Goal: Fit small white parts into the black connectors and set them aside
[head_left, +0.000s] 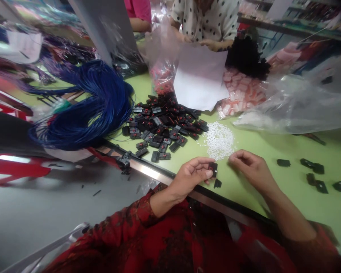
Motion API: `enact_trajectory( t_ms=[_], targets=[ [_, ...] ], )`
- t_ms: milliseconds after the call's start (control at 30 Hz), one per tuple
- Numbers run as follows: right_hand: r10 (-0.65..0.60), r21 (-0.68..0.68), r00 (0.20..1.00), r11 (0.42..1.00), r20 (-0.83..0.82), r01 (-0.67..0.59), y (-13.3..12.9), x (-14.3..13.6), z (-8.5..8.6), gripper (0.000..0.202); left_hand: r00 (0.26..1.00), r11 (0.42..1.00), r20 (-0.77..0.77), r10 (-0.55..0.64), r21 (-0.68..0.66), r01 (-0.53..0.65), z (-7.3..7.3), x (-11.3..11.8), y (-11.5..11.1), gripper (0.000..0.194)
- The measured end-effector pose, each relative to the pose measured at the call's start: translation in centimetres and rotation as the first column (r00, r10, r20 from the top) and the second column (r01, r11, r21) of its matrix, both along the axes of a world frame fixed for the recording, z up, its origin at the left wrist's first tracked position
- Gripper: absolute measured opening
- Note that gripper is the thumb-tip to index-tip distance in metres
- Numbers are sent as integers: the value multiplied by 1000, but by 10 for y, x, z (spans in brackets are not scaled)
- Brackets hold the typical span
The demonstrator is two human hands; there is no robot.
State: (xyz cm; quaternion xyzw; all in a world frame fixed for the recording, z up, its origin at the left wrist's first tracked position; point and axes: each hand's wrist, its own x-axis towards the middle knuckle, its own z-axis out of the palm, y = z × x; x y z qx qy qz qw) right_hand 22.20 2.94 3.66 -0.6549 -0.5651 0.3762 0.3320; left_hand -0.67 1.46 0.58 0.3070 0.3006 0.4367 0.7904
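My left hand (191,175) is closed round a small black plastic connector housing (214,170) that shows a white spot. Just below it on the green table lies a small black piece (217,184). Thumb and fingertips of my right hand (251,168) are pinched together at the near edge of a heap of tiny white plastic pieces (220,140); whatever they may hold is too small to make out. To the left of that heap spreads a pile of black connector housings (165,127), several with red parts.
A thick bundle of blue wires (93,106) lies at left. Several loose black parts (315,167) sit at right. Behind are a white paper sheet (200,76), pink-orange pieces (241,93) and a clear plastic bag (295,106). A person in a dotted shirt (207,21) works opposite.
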Motion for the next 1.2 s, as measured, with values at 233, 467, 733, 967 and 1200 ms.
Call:
enact_trajectory(
  t_ms=[233,467,733,967,1200],
  targets=[
    [141,94,911,989,-388,-113,-27,-38,5,22,999,999,46,-23,-37,24,-1,1,-3,44],
    [174,97,906,984,-386,-148,-31,-45,-2,20,998,998,64,-19,-51,22,1,3,-6,45],
    [203,230,941,963,-270,-141,-31,-46,-4,15,998,1000,54,12,-29,-11,1,5,-8,44],
    [97,29,852,995,-515,-96,-32,-52,-7,26,998,997,24,51,49,-52,-3,5,-9,38],
    [50,-18,872,998,-487,-67,-30,-49,-8,28,998,997,41,51,58,-54,-3,6,-6,41]
  ],
)
